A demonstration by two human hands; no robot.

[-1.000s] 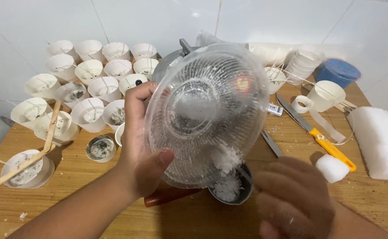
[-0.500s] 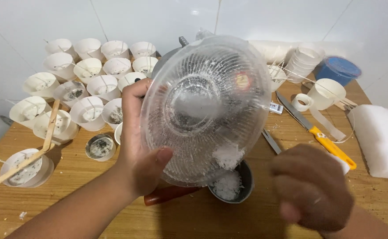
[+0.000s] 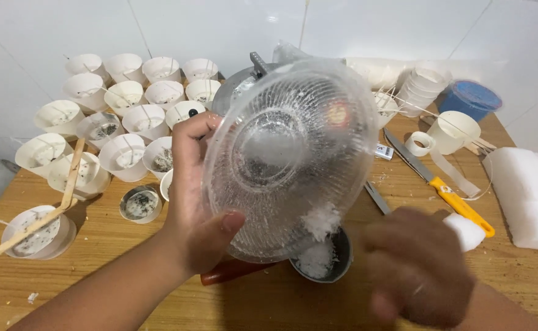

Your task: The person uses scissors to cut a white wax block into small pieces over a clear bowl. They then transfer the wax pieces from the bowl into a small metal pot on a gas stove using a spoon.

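Note:
My left hand [image 3: 198, 202] grips the rim of a clear ribbed glass bowl [image 3: 284, 156], tipped on its side with its base facing me. White flakes cling to the bowl's lower edge and fall into a small dark pot [image 3: 324, 260] with a reddish-brown handle [image 3: 229, 273] right beneath it. My right hand [image 3: 416, 266] is blurred and curled into a loose fist at the lower right, just right of the pot, with nothing seen in it.
Several white paper cups [image 3: 128, 116] with wicks crowd the back left of the wooden table [image 3: 85, 288]. A yellow-handled knife [image 3: 441, 184], a white wax block [image 3: 530, 196], a blue lid [image 3: 468, 98], a cup stack [image 3: 425, 89] and a wooden stick [image 3: 30, 227] lie about.
My right hand has dropped away from the bowl's lower edge and moved right. The bowl stays tipped in my left hand, with more flakes in the pot.

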